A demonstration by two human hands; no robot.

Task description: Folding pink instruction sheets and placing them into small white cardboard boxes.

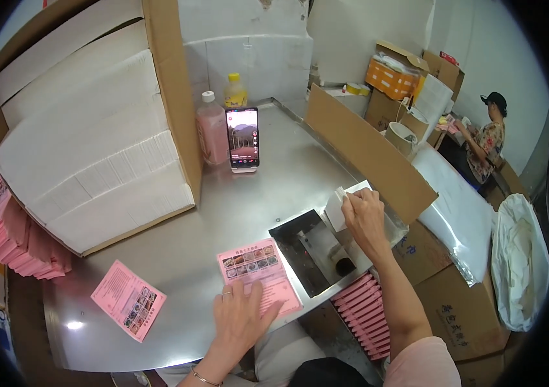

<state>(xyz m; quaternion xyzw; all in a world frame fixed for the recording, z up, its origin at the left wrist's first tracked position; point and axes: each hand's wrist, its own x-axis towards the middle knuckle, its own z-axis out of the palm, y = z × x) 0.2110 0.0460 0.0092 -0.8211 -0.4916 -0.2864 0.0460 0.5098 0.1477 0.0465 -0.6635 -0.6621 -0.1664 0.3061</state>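
My left hand [239, 316] lies with fingers spread on a pink printed packet [261, 255] with small food pictures, at the table's near edge. My right hand [363, 219] is closed at its fingertips on a white paper-like piece [336, 210]; whether it is folded paper or a thin packet I cannot tell. Just left of that hand is a dark rectangular opening [294, 258] in the tabletop, with a metal plate and a black round part inside. A second pink printed packet [129, 300] lies apart at the left.
A big carton [187, 129] of white stacks stands at the left, beside pink stacks [23, 238]. A phone [243, 138] and two bottles stand at the back. A cardboard flap [371, 155] edges the right side. Pink bundles [365, 316] sit below the table. Another person [487, 142] sits far right.
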